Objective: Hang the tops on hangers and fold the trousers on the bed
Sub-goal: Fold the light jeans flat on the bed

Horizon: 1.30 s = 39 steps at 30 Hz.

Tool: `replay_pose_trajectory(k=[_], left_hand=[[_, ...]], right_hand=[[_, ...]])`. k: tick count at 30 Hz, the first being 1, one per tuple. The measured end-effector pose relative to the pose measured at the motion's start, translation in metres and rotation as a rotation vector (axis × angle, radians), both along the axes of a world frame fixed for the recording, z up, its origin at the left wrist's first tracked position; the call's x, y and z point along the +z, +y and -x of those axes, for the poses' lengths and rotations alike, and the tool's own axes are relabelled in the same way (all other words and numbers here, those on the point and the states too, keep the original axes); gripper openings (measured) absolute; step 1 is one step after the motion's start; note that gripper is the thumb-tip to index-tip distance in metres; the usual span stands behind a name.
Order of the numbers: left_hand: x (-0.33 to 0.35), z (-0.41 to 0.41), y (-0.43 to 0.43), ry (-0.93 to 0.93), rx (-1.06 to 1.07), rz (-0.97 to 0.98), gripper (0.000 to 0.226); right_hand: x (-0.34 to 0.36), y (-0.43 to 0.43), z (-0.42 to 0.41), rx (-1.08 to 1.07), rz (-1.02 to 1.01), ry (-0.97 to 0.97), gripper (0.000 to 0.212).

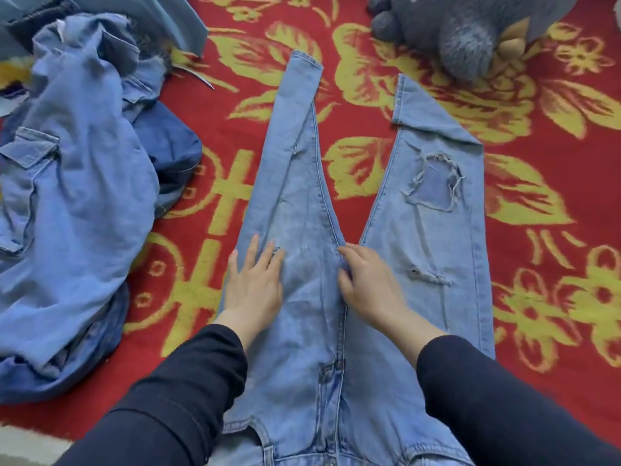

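Note:
Light blue ripped jeans [426,250] lie flat on the red and yellow floral bedspread [554,203], waist towards me and legs spread in a V. The right leg's hem is folded back on itself. My left hand [253,280] rests flat, fingers apart, on the left thigh of the jeans. At the crotch seam, where the two legs part, my right hand [368,284] has its fingers curled and pinches the denim.
A crumpled heap of denim clothes [74,203] fills the left side of the bed, with darker blue pieces under it. A grey plush toy [470,31] sits at the far right. Bare bedspread shows between and around the trouser legs.

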<state>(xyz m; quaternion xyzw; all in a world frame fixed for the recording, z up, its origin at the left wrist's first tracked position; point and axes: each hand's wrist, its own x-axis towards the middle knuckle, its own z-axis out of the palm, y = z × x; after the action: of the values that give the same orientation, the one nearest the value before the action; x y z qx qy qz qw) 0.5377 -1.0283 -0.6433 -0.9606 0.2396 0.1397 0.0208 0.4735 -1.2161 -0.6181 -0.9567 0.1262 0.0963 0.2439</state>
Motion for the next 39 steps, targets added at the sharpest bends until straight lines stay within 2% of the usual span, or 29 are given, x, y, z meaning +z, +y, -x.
replay_pose_trajectory(k=[4, 8, 14, 16, 19, 21, 24, 25, 28, 30, 34, 39], left_hand=[[-0.017, -0.056, 0.004, -0.094, -0.089, -0.050, 0.060], [-0.018, -0.105, 0.020, -0.146, -0.107, -0.082, 0.063], [-0.029, -0.162, 0.055, 0.002, 0.093, -0.009, 0.066], [-0.033, -0.181, 0.058, -0.019, 0.048, 0.018, 0.069], [-0.036, -0.208, 0.054, -0.114, -0.144, 0.071, 0.071], [-0.041, -0.224, 0.049, -0.139, -0.235, 0.085, 0.076], [-0.046, -0.238, 0.038, -0.054, -0.180, 0.122, 0.088], [-0.049, -0.239, 0.034, -0.028, -0.159, 0.120, 0.091], [-0.051, -0.243, 0.028, 0.021, -0.130, 0.118, 0.097], [-0.047, -0.247, 0.030, 0.038, -0.166, 0.116, 0.098], [-0.038, -0.253, 0.035, 0.097, -0.193, 0.125, 0.095], [-0.025, -0.256, 0.022, 0.183, -0.067, 0.163, 0.075]], right_hand=[[-0.021, 0.006, -0.070, 0.134, 0.104, -0.039, 0.048], [-0.032, 0.015, -0.136, 0.130, 0.140, -0.031, 0.048], [-0.040, 0.037, -0.241, 0.121, 0.167, 0.051, 0.052], [-0.045, 0.044, -0.270, 0.083, 0.162, 0.067, 0.054], [-0.051, 0.038, -0.311, 0.012, 0.164, 0.077, 0.055], [-0.052, 0.026, -0.338, -0.032, 0.135, 0.077, 0.051], [-0.050, 0.011, -0.381, -0.140, 0.092, 0.035, 0.042], [-0.047, 0.008, -0.397, -0.171, 0.062, 0.019, 0.044], [-0.038, 0.008, -0.437, -0.170, -0.145, -0.023, 0.071], [-0.039, 0.012, -0.445, -0.072, -0.202, -0.004, 0.075], [-0.054, 0.003, -0.419, 0.118, 0.094, 0.060, 0.060], [-0.056, -0.013, -0.334, 0.232, 0.258, 0.090, 0.061]])
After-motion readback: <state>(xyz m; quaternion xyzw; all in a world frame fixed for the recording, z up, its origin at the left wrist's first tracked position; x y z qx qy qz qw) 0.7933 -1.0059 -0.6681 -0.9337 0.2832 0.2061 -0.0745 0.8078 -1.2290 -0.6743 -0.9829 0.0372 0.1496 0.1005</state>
